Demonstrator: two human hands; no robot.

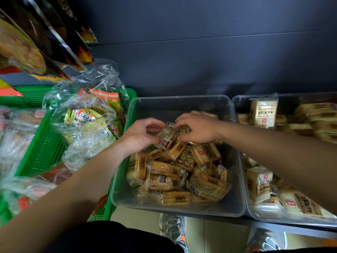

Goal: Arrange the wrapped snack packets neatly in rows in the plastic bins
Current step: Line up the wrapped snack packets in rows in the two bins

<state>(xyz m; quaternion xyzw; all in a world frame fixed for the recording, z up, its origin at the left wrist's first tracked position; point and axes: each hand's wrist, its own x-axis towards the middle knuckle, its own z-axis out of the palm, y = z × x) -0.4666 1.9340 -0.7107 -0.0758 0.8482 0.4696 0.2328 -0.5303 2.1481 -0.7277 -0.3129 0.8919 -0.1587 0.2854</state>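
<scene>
A clear plastic bin (237, 207) in the middle holds a loose heap of wrapped biscuit packets (175, 172) in brown and cream wrappers. Both hands meet above the heap at the bin's far half. My left hand (140, 134) and my right hand (198, 127) together grip a small bunch of snack packets (168, 136) with greenish contents and a barcode label. My fingers curl round its two ends. A second clear bin (255, 214) on the right holds paler wrapped packets (262, 112), some standing upright.
A green mesh basket (45, 148) on the left is full of crinkled clear bags and yellow snack bags (85, 119). Dark foil bags (45, 39) hang at the upper left. A dark wall stands behind the bins. My shoes (173, 229) show on the floor below.
</scene>
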